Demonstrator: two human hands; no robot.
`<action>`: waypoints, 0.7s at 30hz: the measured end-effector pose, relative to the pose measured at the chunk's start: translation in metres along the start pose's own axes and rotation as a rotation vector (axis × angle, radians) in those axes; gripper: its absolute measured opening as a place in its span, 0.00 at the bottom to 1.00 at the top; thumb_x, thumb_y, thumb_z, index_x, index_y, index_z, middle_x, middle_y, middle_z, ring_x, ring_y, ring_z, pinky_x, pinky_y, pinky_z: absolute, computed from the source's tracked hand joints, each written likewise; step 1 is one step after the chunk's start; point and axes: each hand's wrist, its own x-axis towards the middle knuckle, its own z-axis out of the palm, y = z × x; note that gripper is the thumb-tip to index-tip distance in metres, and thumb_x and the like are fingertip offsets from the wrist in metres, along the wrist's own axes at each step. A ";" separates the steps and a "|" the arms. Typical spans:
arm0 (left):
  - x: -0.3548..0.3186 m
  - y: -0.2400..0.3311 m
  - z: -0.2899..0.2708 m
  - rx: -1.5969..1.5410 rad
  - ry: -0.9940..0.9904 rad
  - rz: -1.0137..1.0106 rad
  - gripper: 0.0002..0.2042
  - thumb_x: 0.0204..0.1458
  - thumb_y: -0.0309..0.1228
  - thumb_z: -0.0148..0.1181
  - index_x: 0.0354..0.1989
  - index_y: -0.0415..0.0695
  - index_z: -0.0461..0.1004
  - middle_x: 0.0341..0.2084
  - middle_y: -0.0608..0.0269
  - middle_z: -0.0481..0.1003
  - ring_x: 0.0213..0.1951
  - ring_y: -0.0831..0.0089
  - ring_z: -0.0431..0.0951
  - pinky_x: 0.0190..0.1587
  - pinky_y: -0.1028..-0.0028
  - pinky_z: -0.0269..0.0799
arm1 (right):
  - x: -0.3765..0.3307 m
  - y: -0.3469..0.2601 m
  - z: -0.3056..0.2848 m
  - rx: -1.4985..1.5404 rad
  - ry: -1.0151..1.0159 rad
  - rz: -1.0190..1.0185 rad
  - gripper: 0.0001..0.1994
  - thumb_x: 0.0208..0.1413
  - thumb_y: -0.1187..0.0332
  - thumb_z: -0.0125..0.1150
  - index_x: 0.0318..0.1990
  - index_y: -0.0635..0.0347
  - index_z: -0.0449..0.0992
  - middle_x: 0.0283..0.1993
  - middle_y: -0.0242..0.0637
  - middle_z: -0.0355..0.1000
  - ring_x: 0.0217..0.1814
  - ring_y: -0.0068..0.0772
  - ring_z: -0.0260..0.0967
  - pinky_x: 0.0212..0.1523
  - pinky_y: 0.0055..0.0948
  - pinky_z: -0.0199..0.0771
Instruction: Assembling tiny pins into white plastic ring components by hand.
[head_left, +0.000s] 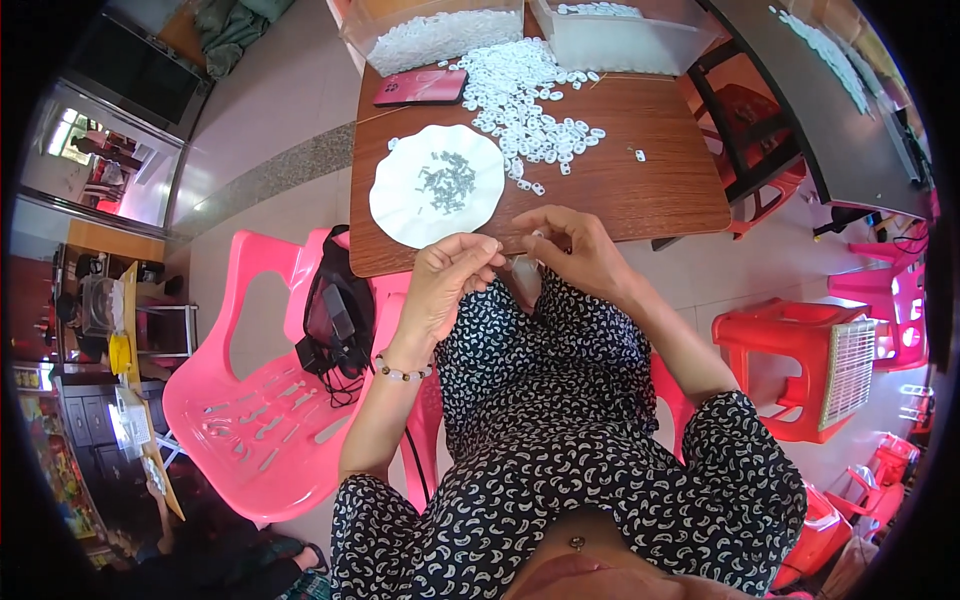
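Between my two hands, just at the near edge of the worktop (650,190), I pinch a small white plastic piece (537,236); it is too tiny to make out its shape. My left hand (447,285) has its fingertips closed together beside it, and my right hand (575,250) curls around it from above. Just beyond lies a white plate (400,205) with small grey bits (447,181), then a heap of white rings (525,100). A pink chair (265,400) stands at my left.
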 end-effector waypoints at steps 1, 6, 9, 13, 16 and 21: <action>0.000 -0.001 0.001 0.000 -0.001 0.001 0.08 0.56 0.30 0.60 0.38 0.39 0.78 0.28 0.64 0.79 0.25 0.85 0.74 0.27 0.87 0.70 | 0.000 0.000 -0.003 0.009 -0.002 0.031 0.11 0.58 0.71 0.59 0.45 0.68 0.75 0.32 0.33 0.77 0.34 0.17 0.72 0.35 0.19 0.71; 0.000 -0.006 0.001 0.022 -0.020 -0.029 0.09 0.55 0.33 0.62 0.38 0.40 0.78 0.28 0.66 0.78 0.26 0.86 0.73 0.28 0.87 0.68 | -0.007 0.008 -0.010 0.081 0.044 0.159 0.11 0.55 0.70 0.63 0.43 0.66 0.75 0.30 0.32 0.77 0.32 0.14 0.71 0.33 0.16 0.69; -0.002 -0.007 0.002 0.022 -0.017 -0.021 0.08 0.56 0.31 0.60 0.38 0.39 0.78 0.27 0.66 0.78 0.24 0.87 0.74 0.26 0.88 0.70 | -0.010 0.006 -0.013 0.243 0.003 0.210 0.10 0.55 0.69 0.64 0.40 0.65 0.76 0.29 0.29 0.76 0.31 0.13 0.70 0.32 0.16 0.68; -0.002 -0.012 0.003 0.024 -0.010 -0.048 0.09 0.55 0.32 0.62 0.38 0.40 0.78 0.27 0.66 0.78 0.24 0.87 0.73 0.27 0.88 0.68 | -0.012 0.014 -0.011 0.355 0.024 0.211 0.08 0.55 0.69 0.65 0.38 0.64 0.76 0.30 0.26 0.74 0.32 0.12 0.68 0.33 0.14 0.67; -0.002 -0.011 0.003 0.053 -0.007 -0.034 0.09 0.54 0.33 0.62 0.37 0.40 0.78 0.27 0.67 0.78 0.24 0.87 0.72 0.27 0.88 0.68 | -0.012 0.014 -0.009 0.342 0.052 0.205 0.10 0.57 0.67 0.62 0.40 0.64 0.77 0.32 0.24 0.73 0.34 0.10 0.66 0.34 0.14 0.66; -0.003 -0.004 0.006 0.105 0.009 -0.003 0.09 0.55 0.33 0.62 0.36 0.40 0.78 0.26 0.67 0.78 0.24 0.87 0.72 0.27 0.87 0.67 | -0.013 0.004 -0.009 0.308 0.018 0.191 0.15 0.59 0.63 0.58 0.48 0.64 0.77 0.34 0.24 0.74 0.32 0.10 0.64 0.32 0.14 0.63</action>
